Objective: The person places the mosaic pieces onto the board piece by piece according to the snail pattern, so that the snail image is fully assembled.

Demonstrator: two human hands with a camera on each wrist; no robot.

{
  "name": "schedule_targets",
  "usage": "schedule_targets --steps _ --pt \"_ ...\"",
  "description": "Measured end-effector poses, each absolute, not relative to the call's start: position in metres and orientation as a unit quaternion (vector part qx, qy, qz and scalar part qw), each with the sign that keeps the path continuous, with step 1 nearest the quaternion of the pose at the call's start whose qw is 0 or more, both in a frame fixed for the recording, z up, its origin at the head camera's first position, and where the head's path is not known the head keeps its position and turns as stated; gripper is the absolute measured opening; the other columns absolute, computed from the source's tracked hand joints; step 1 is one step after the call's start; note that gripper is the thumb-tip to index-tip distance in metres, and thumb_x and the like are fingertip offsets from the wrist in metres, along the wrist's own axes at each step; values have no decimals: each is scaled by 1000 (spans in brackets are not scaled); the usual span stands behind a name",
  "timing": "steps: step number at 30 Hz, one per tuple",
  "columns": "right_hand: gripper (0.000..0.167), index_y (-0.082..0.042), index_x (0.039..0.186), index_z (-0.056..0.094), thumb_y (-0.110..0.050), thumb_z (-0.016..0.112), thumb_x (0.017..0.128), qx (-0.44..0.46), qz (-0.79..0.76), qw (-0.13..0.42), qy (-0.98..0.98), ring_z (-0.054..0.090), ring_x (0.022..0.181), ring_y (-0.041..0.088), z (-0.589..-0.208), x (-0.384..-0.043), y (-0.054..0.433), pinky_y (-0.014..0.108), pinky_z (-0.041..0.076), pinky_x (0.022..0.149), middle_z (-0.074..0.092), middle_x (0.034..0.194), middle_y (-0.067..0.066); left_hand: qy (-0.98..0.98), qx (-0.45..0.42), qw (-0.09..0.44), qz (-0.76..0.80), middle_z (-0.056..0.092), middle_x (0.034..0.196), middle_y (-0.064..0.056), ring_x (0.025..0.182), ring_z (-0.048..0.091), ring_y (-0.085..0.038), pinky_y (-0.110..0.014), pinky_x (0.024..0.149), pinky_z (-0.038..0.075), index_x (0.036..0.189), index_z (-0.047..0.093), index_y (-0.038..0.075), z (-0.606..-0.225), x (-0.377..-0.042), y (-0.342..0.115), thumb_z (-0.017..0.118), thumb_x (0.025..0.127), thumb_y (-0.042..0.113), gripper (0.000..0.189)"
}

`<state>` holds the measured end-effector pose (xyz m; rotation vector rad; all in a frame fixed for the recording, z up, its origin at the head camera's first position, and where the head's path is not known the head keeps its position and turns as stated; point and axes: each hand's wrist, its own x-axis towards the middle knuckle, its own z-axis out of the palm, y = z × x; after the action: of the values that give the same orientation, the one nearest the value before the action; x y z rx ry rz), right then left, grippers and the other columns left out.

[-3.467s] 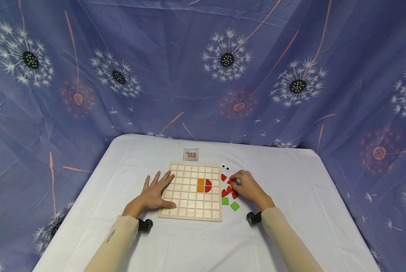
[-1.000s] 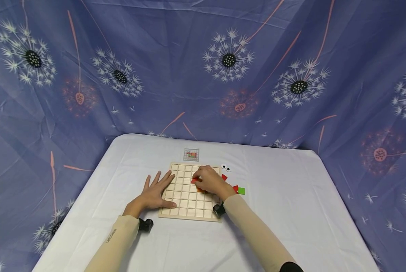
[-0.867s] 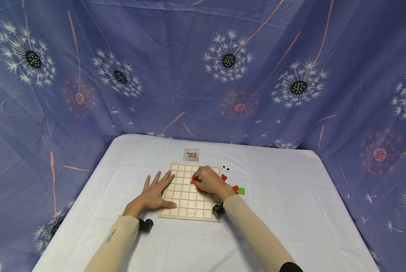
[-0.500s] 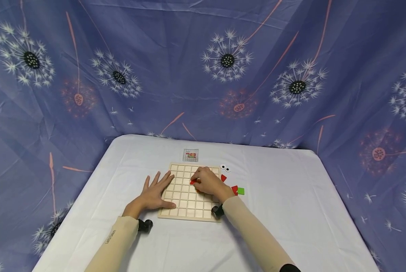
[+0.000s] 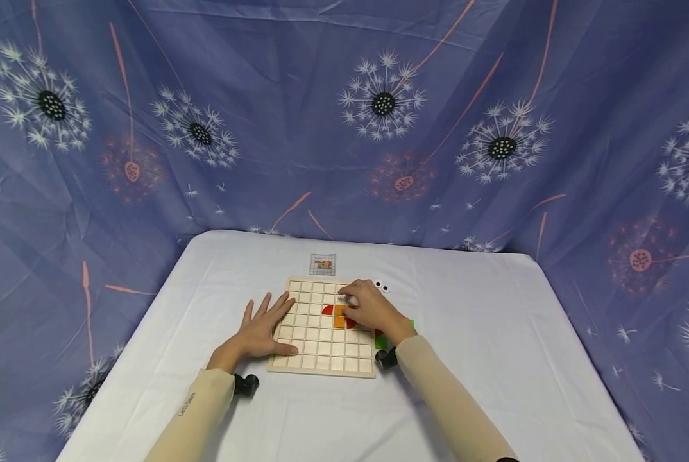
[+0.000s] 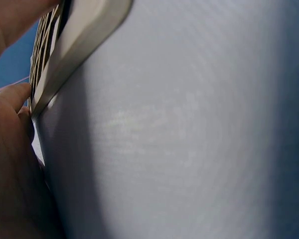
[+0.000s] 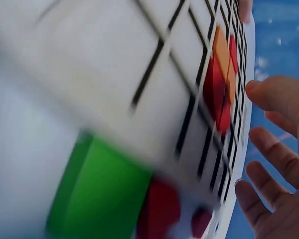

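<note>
My left hand [image 5: 259, 332] rests spread on the left edge of a wooden grid board [image 5: 310, 362]. Its fingers lie over the rim, also seen in the left wrist view beside the board's pale edge [image 6: 84, 45]. Over the right part of the board hovers my right hand [image 5: 376, 310], fingers bent and apart. In the right wrist view nothing sits between its thumb and fingers. A red quarter-circle tile [image 5: 327, 310] lies left of the orange square tiles [image 5: 339, 322]. Red rounded tiles [image 5: 351, 324] right of them are partly hidden by the right hand.
Right of the board lie green square tiles [image 5: 382, 342] and loose red tiles [image 7: 159, 206], partly under the right wrist. Two round eye pieces [image 5: 385, 288] are near the board's far right corner. A small patterned card [image 5: 323, 264] lies behind the board.
My right hand brought a red quarter-circle tile from the right pile onto the board, left of the orange squares, let go and moved back right. The left hand stayed.
</note>
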<state>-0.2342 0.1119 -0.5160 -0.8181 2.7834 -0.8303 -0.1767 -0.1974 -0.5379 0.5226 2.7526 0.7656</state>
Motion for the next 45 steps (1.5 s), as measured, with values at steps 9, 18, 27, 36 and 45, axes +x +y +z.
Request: schedule_targets --steps 9,18,27,36,45 --pt "49 -12 138 66 -27 76 93 -223 -282 55 932 51 131 30 -519 -234 159 48 47 110 66 128 6 941 176 122 263 13 174 -8 159 0 -47 -70 121 -13 165 24 16 -537 -175 -199 84 71 64 121" --pt "46 -10 132 69 -29 78 91 -170 -288 57 941 53 129 32 -527 -232 181 52 44 113 65 128 8 942 174 119 262 13 174 -8 158 2 -47 -71 121 -12 165 25 16 -535 -174 -200 84 71 63 120" --pt "39 -8 123 74 -28 79 90 -155 -275 45 948 56 123 33 -535 -231 181 51 47 109 68 120 9 942 179 117 259 14 174 -8 159 2 -47 -72 121 -11 165 25 16 -537 -175 -198 83 71 64 120" --pt "31 -7 117 76 -22 78 90 -140 -283 45 948 56 116 31 -534 -232 177 49 49 103 69 117 10 936 186 108 279 13 174 -9 158 -1 -48 -70 120 -16 165 25 15 -546 -178 -198 83 70 64 121" --pt "29 -7 116 77 -20 78 91 -132 -297 42 945 55 110 29 -534 -232 176 46 50 97 69 114 10 934 187 107 284 14 174 -10 158 0 -49 -70 120 -16 165 26 15 -545 -178 -198 83 70 64 121"
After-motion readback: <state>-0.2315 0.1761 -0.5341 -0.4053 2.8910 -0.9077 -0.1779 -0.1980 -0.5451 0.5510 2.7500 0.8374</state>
